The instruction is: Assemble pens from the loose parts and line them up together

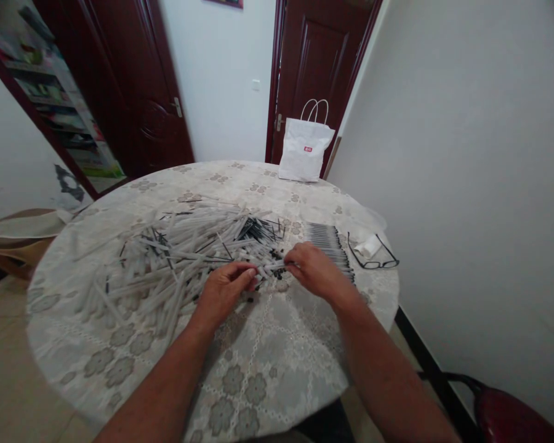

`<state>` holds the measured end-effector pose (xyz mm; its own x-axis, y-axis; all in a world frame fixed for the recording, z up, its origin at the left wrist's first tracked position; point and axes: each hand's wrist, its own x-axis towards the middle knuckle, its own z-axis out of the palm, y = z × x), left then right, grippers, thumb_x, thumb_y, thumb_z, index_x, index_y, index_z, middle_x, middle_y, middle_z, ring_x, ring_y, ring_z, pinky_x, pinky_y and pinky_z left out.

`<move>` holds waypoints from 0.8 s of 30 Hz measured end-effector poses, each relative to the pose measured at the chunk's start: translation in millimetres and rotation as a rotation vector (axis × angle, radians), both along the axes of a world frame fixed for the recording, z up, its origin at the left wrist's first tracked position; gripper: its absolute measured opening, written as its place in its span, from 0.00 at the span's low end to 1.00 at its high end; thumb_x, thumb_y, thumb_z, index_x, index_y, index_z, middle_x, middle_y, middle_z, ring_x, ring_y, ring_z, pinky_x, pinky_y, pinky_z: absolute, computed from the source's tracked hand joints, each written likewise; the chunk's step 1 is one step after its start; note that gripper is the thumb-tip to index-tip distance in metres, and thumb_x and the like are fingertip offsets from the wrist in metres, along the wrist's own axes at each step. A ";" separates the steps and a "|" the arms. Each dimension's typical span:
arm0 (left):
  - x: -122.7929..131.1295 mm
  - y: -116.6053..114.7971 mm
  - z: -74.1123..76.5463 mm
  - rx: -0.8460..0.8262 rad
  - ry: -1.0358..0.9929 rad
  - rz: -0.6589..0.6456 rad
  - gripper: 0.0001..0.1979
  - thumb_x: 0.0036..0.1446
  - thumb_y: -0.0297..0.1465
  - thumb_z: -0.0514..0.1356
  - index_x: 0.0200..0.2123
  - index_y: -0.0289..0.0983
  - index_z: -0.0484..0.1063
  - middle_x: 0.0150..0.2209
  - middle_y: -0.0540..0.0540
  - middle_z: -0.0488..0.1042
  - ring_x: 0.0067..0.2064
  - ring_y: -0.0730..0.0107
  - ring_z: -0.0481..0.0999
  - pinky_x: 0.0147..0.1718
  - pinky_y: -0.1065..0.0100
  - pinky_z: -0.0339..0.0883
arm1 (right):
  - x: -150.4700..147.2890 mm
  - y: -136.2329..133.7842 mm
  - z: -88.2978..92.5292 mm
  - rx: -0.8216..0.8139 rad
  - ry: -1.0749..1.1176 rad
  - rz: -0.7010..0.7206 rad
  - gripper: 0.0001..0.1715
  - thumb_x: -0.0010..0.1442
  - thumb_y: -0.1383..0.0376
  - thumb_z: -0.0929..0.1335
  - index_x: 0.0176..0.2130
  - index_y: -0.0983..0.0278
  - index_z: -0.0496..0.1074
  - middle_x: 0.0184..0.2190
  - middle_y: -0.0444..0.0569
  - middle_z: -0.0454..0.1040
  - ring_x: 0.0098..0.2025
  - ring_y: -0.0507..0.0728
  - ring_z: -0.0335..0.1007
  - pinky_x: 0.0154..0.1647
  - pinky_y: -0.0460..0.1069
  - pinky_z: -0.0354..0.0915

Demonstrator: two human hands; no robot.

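My left hand (pixel 228 289) is closed in a pinch at the near edge of the pile, and what sits between its fingertips is too small to make out. Facing it, my right hand (pixel 311 267) pinches a pale, short pen cap-like tube (pixel 273 266) that points towards the left fingers. Translucent pen barrels (pixel 184 246) lie heaped to the left, with thin dark refills (pixel 256 229) on and among them. Small black pen parts (pixel 277 253) and short whitish caps are scattered around my fingertips. Just right of my right hand lies a neat row of assembled-looking pens (pixel 325 237).
The round table has a patterned cloth (pixel 240 375). Black-framed glasses (pixel 373 264) and a small white packet (pixel 368 246) lie at the right edge. A white paper bag (pixel 306 151) stands at the back. Chairs are at the left (pixel 23 237) and lower right (pixel 512 403).
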<state>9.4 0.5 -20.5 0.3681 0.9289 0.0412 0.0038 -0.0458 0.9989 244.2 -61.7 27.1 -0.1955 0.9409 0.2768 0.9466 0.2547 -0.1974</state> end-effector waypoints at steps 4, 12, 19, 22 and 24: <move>-2.2 0.8 3.4 0.070 0.061 0.091 0.13 0.52 0.42 0.68 0.34 0.37 0.82 0.26 0.45 0.80 0.27 0.63 0.77 0.28 0.67 0.69 | 50.7 -2.0 -1.5 -0.076 -0.140 -0.324 0.10 0.62 0.69 0.69 0.39 0.62 0.81 0.38 0.54 0.78 0.44 0.61 0.71 0.48 0.51 0.61; -15.1 8.8 3.0 0.240 0.190 0.308 0.11 0.55 0.40 0.66 0.37 0.40 0.82 0.28 0.48 0.80 0.29 0.63 0.76 0.31 0.68 0.66 | 80.0 8.9 -32.1 -0.208 -0.212 -0.578 0.15 0.61 0.68 0.67 0.42 0.61 0.83 0.41 0.57 0.80 0.48 0.63 0.72 0.46 0.52 0.62; -15.5 9.1 5.3 0.299 0.231 0.321 0.12 0.57 0.40 0.64 0.37 0.40 0.81 0.30 0.48 0.80 0.30 0.63 0.77 0.34 0.67 0.67 | 84.4 5.5 -39.2 -0.207 -0.183 -0.662 0.17 0.61 0.72 0.65 0.43 0.61 0.82 0.43 0.59 0.78 0.49 0.65 0.72 0.46 0.54 0.62; -17.2 11.4 3.4 0.341 0.274 0.347 0.12 0.59 0.41 0.62 0.38 0.40 0.80 0.31 0.48 0.80 0.32 0.62 0.78 0.35 0.67 0.68 | 72.9 4.4 -29.0 -0.092 -0.124 -0.639 0.18 0.61 0.73 0.64 0.45 0.64 0.81 0.43 0.60 0.77 0.50 0.64 0.71 0.50 0.55 0.63; -18.8 13.0 2.5 0.358 0.298 0.372 0.13 0.59 0.41 0.61 0.38 0.40 0.80 0.32 0.47 0.81 0.32 0.62 0.78 0.35 0.67 0.68 | 50.6 -1.3 -19.0 0.041 -0.007 -0.485 0.17 0.63 0.73 0.63 0.45 0.65 0.80 0.42 0.59 0.77 0.50 0.63 0.70 0.53 0.56 0.63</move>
